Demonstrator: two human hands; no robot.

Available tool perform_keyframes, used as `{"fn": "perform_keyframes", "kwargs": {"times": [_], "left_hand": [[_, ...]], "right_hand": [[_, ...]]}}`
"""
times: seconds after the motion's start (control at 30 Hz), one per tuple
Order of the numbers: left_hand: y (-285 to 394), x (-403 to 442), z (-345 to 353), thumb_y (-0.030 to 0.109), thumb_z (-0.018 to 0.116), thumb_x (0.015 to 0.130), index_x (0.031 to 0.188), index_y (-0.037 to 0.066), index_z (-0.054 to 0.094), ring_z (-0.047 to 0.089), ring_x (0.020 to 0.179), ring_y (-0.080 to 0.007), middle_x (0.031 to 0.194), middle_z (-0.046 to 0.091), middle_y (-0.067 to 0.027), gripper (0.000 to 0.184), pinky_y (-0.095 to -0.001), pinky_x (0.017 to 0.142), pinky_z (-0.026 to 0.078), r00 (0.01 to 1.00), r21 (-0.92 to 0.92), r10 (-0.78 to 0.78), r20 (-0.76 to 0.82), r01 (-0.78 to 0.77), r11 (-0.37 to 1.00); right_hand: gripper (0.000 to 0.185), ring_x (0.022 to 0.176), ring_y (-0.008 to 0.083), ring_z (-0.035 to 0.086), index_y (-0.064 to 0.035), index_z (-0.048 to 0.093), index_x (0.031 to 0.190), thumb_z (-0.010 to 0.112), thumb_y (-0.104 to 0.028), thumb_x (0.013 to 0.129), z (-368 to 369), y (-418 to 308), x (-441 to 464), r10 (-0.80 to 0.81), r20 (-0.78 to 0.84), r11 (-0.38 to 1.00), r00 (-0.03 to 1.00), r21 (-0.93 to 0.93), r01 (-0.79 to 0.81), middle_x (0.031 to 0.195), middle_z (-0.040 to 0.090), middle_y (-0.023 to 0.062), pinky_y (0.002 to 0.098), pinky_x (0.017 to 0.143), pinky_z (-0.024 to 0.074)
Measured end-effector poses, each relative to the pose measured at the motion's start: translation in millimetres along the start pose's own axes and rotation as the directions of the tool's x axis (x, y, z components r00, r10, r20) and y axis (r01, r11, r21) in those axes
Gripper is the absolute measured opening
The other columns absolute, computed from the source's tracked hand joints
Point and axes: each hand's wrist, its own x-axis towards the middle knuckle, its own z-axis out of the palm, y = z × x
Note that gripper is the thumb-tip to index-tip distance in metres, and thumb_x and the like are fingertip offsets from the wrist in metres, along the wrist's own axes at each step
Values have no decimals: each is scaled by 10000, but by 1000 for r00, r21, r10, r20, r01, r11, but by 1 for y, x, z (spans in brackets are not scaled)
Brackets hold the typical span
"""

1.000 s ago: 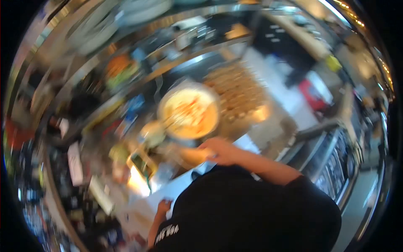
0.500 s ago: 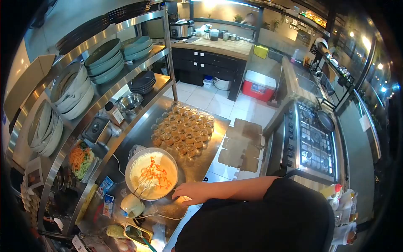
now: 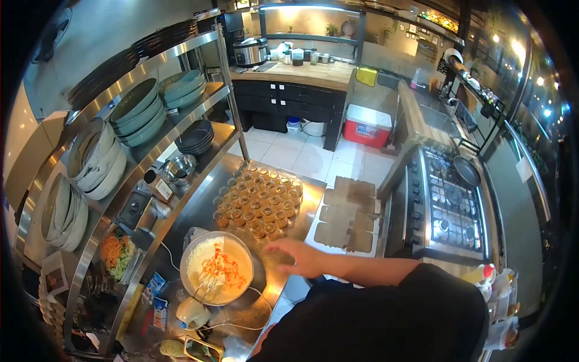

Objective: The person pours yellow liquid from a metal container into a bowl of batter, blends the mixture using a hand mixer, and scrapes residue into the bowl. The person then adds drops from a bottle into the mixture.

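Note:
My right hand (image 3: pixel 299 257) is over the edge of the steel table (image 3: pixel 274 283), its fingers stretched out and apart, holding nothing. To its left is a large mixing bowl (image 3: pixel 256 265) of pale cream mixture (image 3: pixel 232 291) with orange-red streaks on top. A hand mixer (image 3: pixel 193 314) rests at the bowl's near side, its beaters down in the mixture and its white cord on the table. Beyond the hand stand rows of small glass jars (image 3: pixel 258 205) with brownish contents. My left hand is out of sight; only a sliver of skin shows at the bottom edge.
Left stands a steel shelf (image 3: pixel 181 123) with stacked bowls (image 3: pixel 140 111) and a container of shredded vegetables (image 3: pixel 119 256). Small packets (image 3: pixel 159 312) and a rectangular metal container (image 3: pixel 204 350) lie near the mixer. A gas stove (image 3: pixel 449 205) is on the right, a red cooler (image 3: pixel 367 128) behind.
My right hand has moved away from beside the bowl, forward and to the right, towards the jars, with its fingers more stretched. The view has shifted slightly. Bowl and mixer stay in place.

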Motion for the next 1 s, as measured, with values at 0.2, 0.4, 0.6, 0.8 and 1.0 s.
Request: {"fn": "perform_keyframes", "kwargs": {"times": [0.2,0.4,0.6,0.8,1.0], "left_hand": [[109,-19,56,764,413,1048,1617,77,467,545,1411,-368,1582,548,-171,893,-484,1162,429,976,-182,154,155,-125,975],[298,12,166,905,326,966,1672,89,381,495,1481,-405,1645,474,-244,1081,-542,1237,355,879,-292,436,194,-373,881],[400,144,274,929,366,934,1679,99,364,544,1426,-425,1615,515,-231,1115,-535,1219,389,795,-497,475,378,-258,828],[469,276,392,939,343,930,1726,135,252,493,1485,-400,1695,426,-201,1135,-533,1225,385,573,-629,504,646,26,777],[515,391,472,946,372,914,1737,117,184,483,1492,-394,1728,368,-194,1183,-520,1220,394,501,-622,455,736,237,747]], "right_hand": [[690,1461,358,504,-86,482,1568,753,-229,949,-44,49,12,-66,164,997,984,-30,72,1555,532,202,471,1246,378],[649,1378,380,571,-50,499,1534,718,-239,953,-139,146,7,-33,42,999,999,35,31,1454,613,197,480,1191,433],[651,1287,303,648,-77,527,1526,767,-210,936,-253,219,-42,165,-186,982,969,121,-144,1359,677,152,452,1123,497],[626,1230,280,671,-63,551,1502,782,-167,929,-356,248,-107,356,-390,934,849,132,-331,1282,715,127,433,1092,517],[604,1246,298,660,-42,559,1479,766,-116,917,-438,242,-125,502,-503,850,703,137,-509,1294,707,152,423,1112,498]]}}
